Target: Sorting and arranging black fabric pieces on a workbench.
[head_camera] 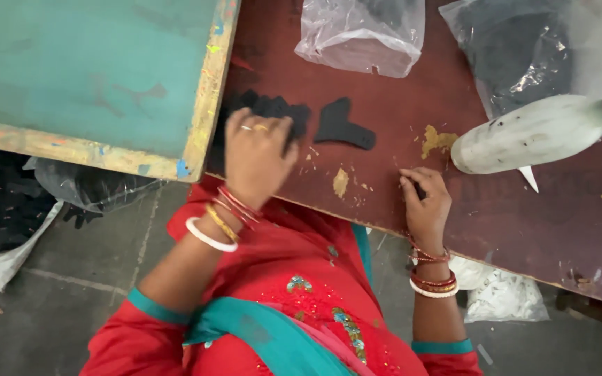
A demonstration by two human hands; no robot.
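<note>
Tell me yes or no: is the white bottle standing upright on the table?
No, the white bottle lies on its side on the dark red table, its neck pointing toward the right edge.

— What sort of place am I looking at through this head camera?

— I read it as a small craft workshop. I see a worn dark-red worktable (496,209) with chipped, flaking patches, and a paint-splashed wooden frame with a teal screen (92,69) lying on its corner, the kind used for printing.

— Anything else that says workshop?

— Yes. I see cut black fabric pieces (343,125) on the table, clear plastic bags (360,31) of dark material behind them, a grimy white bottle (534,132) on its side, and more bagged pieces on the bare concrete floor (57,299).
</note>
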